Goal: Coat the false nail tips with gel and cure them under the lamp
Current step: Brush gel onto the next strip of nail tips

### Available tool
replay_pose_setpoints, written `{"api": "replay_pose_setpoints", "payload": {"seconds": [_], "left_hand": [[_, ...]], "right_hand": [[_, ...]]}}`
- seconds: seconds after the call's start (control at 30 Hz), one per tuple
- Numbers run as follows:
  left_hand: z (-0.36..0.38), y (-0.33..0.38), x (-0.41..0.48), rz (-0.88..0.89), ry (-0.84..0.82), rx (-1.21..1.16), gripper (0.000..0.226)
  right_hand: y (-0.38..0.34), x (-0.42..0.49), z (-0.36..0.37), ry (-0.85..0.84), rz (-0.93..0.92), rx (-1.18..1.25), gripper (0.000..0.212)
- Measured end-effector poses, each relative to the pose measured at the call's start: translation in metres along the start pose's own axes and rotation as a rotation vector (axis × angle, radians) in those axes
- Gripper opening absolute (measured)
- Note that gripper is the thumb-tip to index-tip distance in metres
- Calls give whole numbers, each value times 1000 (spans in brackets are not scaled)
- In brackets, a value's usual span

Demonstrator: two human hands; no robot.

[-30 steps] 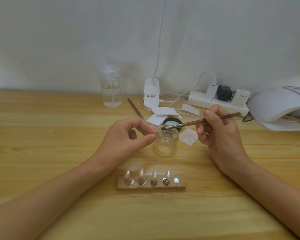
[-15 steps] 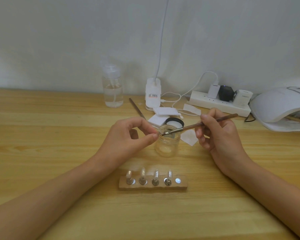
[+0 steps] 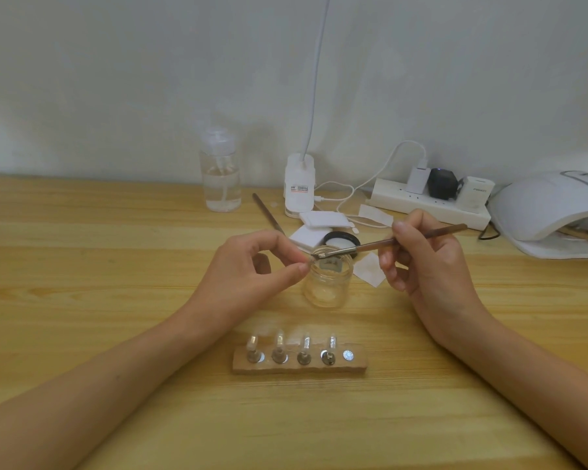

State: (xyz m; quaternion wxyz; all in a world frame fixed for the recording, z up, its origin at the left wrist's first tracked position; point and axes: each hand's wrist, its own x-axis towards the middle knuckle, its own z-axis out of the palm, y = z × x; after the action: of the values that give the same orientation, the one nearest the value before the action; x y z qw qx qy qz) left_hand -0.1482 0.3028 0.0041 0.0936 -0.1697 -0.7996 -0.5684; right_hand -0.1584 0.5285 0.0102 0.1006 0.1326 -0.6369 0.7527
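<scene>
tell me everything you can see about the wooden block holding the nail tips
The wooden block is a low, light-brown strip lying flat on the table, long side left to right. Five round metal discs line its top: four carry upright clear nail tips, the rightmost is bare. Only the table touches it.

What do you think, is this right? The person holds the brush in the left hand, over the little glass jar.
Not quite. The head view shows the brush held in the right hand, not the left hand. Its tip is over the little glass jar.
</scene>
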Motion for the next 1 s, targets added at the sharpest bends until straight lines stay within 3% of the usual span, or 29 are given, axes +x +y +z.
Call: {"api": "replay_pose_setpoints", "payload": {"seconds": [0.1,0.23,0.6,0.73,0.87,1.0], "left_hand": [[0,1,0,3,-2,4,12],[0,1,0,-6,10,0,12],[0,1,0,20,14,14,12],[0,-1,0,32,13,15,12],[0,-1,-1,47,15,23,10],[0,-2,-1,55,28,38,11]], "right_hand": [[0,1,-2,62,20,5,26],[0,0,0,-12,4,17,22],[1,1,-2,38,46,33,25],[0,0,0,-25,13,34,22],[0,0,-3,38,34,40,25],[-2,-2,0,-29,11,22,22]]}}
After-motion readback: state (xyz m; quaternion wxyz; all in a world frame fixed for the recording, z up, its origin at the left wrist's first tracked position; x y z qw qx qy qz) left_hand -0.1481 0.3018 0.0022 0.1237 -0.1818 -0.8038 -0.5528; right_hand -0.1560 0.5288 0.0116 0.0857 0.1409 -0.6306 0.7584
